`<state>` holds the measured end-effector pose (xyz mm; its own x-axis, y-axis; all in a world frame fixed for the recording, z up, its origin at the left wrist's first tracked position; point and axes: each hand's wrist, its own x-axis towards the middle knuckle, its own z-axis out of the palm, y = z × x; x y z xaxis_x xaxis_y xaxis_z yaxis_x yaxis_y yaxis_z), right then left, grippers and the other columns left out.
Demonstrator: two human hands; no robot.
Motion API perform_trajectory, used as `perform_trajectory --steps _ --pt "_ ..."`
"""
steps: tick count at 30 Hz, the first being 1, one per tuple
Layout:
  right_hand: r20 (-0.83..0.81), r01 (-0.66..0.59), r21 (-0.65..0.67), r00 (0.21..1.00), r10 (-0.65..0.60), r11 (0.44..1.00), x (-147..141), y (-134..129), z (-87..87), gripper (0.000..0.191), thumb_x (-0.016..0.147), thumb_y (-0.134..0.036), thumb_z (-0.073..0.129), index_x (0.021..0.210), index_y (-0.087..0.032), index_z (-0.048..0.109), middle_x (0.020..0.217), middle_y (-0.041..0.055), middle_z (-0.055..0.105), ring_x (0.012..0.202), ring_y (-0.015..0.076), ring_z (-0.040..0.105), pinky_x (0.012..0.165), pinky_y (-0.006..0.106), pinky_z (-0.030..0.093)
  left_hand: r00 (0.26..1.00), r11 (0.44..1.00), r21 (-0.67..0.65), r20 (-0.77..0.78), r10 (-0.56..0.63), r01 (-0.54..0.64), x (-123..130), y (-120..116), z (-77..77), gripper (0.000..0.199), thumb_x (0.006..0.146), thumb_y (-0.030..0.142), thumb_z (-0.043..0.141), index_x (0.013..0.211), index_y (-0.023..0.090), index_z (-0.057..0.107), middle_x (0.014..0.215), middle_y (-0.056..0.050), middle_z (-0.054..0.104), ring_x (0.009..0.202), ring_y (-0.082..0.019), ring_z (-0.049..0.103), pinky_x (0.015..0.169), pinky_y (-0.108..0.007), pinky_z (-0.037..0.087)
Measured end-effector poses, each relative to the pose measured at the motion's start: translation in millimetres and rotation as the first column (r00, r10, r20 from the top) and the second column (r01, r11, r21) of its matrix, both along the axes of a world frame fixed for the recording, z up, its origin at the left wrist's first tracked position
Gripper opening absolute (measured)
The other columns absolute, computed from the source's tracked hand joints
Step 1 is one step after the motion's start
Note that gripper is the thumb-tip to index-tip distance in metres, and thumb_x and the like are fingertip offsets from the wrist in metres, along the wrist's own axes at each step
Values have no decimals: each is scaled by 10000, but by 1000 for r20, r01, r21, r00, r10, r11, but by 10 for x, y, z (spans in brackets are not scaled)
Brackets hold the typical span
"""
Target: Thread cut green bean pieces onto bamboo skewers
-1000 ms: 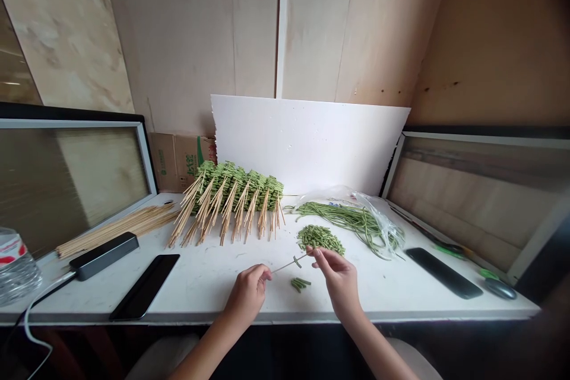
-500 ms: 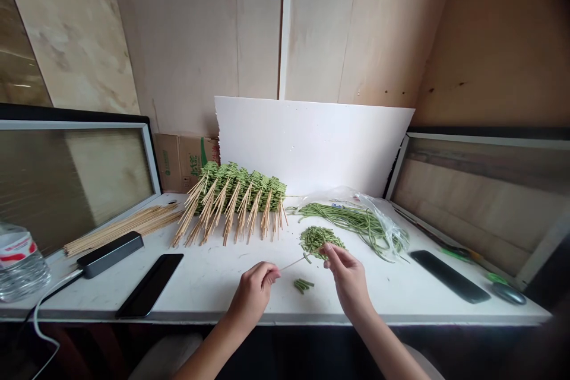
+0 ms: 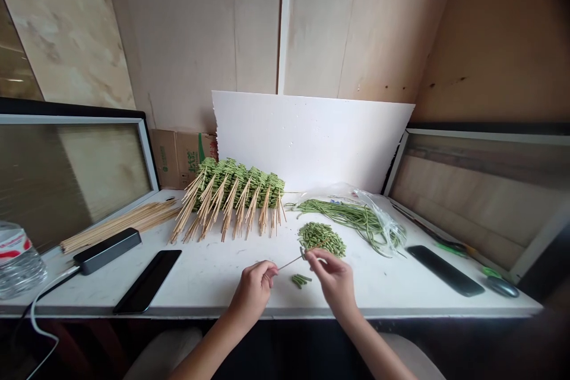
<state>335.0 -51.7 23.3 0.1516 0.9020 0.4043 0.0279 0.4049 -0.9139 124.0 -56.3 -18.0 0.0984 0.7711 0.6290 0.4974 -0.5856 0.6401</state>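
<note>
My left hand (image 3: 255, 288) is closed round one end of a thin wooden skewer (image 3: 289, 263) that slants up to the right. At the skewer's far tip, the fingers of my right hand (image 3: 332, 279) pinch a short green bean piece (image 3: 303, 253). Just behind that hand lies a pile of cut bean pieces (image 3: 321, 237). A few loose pieces (image 3: 300, 280) rest on the white table between my hands. Rows of skewers loaded with bean pieces (image 3: 240, 187) are stacked at the back left, bare ends toward me.
Long uncut beans (image 3: 342, 214) lie partly in a clear plastic bag (image 3: 387, 219). Bare skewers (image 3: 120, 224), a black box (image 3: 107, 249), a phone (image 3: 149, 281) and a bottle (image 3: 18, 261) are left. A dark flat device (image 3: 445, 270) and mouse (image 3: 502, 285) are right.
My right hand has moved left and slightly down, to the skewer's tip. The view has shifted slightly. My left hand still holds the skewer.
</note>
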Motion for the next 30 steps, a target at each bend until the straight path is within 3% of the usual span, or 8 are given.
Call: perform_trajectory --steps 6,10,14,19,24,30 --pt "-19 -66 12 998 66 998 2 45 -40 278 776 -504 822 867 -242 836 916 96 784 789 264 694 613 355 588 999 999 23 24 40 -40 -26 -9 114 261 982 181 472 829 177 684 614 2 601 556 -136 593 602 -222 480" --pt "-57 -76 -41 996 74 996 24 100 -68 328 735 -514 854 904 -234 833 969 100 797 621 202 659 624 376 590 998 999 -4 26 49 -49 -29 -9 103 268 1003 221 476 838 178 683 621 2 619 564 -138 607 617 -226 487" --pt "-76 -82 -69 994 77 994 44 133 -81 381 717 -552 858 878 -210 818 955 113 794 625 205 661 641 378 586 998 999 -3 9 54 -54 -27 -10 85 279 1015 245 472 834 183 676 616 5 618 560 -142 607 617 -236 489" --pt "-213 -105 -94 973 83 990 167 195 -29 443 757 -580 828 980 -201 770 958 117 793 828 271 737 700 380 600 997 997 26 -4 72 -72 -76 16 89 273 1027 259 461 862 186 665 637 -1 620 576 -144 610 614 -241 493" --pt "-374 -142 -187 925 63 972 306 282 35 538 623 -521 931 1034 -221 757 969 114 805 1031 348 742 715 380 606 996 994 76 -25 86 -84 -119 36 80 243 1015 222 467 876 192 664 664 -7 638 607 -151 628 627 -246 505" --pt "-330 -154 -182 940 87 971 364 293 59 445 681 -597 865 935 -240 791 1032 98 802 1085 341 726 751 374 626 993 989 114 -57 101 -94 -132 30 79 228 999 183 475 869 194 662 681 -10 655 606 -149 629 624 -237 504"
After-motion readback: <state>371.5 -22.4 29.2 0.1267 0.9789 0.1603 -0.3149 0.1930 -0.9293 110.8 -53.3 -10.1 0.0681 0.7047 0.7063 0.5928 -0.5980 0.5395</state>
